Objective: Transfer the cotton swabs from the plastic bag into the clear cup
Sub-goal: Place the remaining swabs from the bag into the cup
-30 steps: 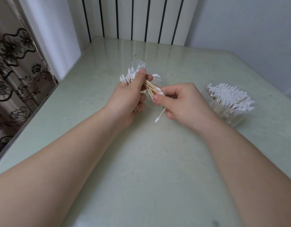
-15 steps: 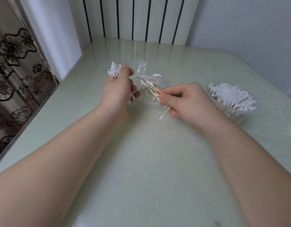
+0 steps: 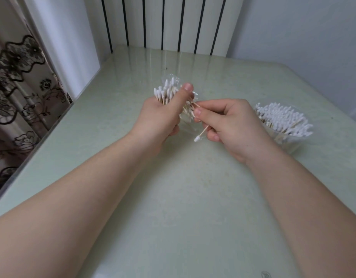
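My left hand grips a bundle of cotton swabs with white tips pointing up, above the middle of the table. The crumpled clear plastic bag hangs between my two hands. My right hand pinches the bag together with a few swabs; one swab tip sticks out below its fingers. The clear cup stands at the right, packed with swabs, apart from both hands.
The pale green table has its left edge beside a floral curtain. A white striped radiator panel rises behind the far edge, and a white wall stands at the right.
My left hand, which had pulled left with its bundle of swabs, has come back right against the bag. My right hand has kept its pinch and hardly moved.
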Available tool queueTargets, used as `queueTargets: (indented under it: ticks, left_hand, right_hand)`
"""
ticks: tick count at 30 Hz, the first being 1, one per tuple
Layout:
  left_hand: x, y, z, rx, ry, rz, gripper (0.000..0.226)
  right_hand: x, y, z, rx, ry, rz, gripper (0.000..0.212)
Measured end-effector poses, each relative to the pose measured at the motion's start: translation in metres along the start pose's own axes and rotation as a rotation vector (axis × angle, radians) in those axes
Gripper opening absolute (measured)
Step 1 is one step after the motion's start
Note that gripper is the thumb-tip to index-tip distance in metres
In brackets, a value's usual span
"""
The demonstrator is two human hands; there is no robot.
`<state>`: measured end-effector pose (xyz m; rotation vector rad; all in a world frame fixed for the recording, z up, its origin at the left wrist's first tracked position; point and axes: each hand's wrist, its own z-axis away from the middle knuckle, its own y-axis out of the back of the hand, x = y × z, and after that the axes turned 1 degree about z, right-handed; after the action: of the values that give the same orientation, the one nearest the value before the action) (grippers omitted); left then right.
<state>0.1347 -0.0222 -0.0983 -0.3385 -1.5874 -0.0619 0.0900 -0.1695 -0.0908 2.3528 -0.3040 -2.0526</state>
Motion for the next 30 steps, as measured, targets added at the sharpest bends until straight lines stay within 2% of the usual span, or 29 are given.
queueTargets:
  ticks: [5,9,15,18,21,24,30]
  left_hand:
    - [0.002,0.001,-0.002,0.084,0.032,0.113,0.031]
    - [0.000,0.001,-0.004,0.130,0.025,0.115,0.032]
    - [0.005,0.010,-0.012,0.330,0.019,0.158,0.030]
    - [0.007,0.007,-0.008,0.300,0.078,0.222,0.028]
    - [0.006,0.003,-0.002,0.140,0.103,0.034,0.037]
    - [0.004,-0.001,0.002,0.003,0.060,-0.039,0.031]
    - [0.006,0.004,-0.005,0.202,-0.002,0.073,0.031]
  right_hand:
    - [0.002,-0.001,0.000,-0.054,-0.030,0.003,0.015]
    - [0.000,0.002,0.001,-0.060,-0.066,0.092,0.015]
    - [0.002,0.004,0.000,0.000,-0.077,0.157,0.016]
    - [0.000,0.003,-0.001,0.050,-0.031,0.078,0.019]
    - [-0.001,0.002,-0.001,0.072,-0.009,0.031,0.021]
    - [-0.001,0.000,0.001,0.040,0.005,0.038,0.020]
    - [0.002,-0.001,0.001,-0.014,-0.045,0.081,0.018]
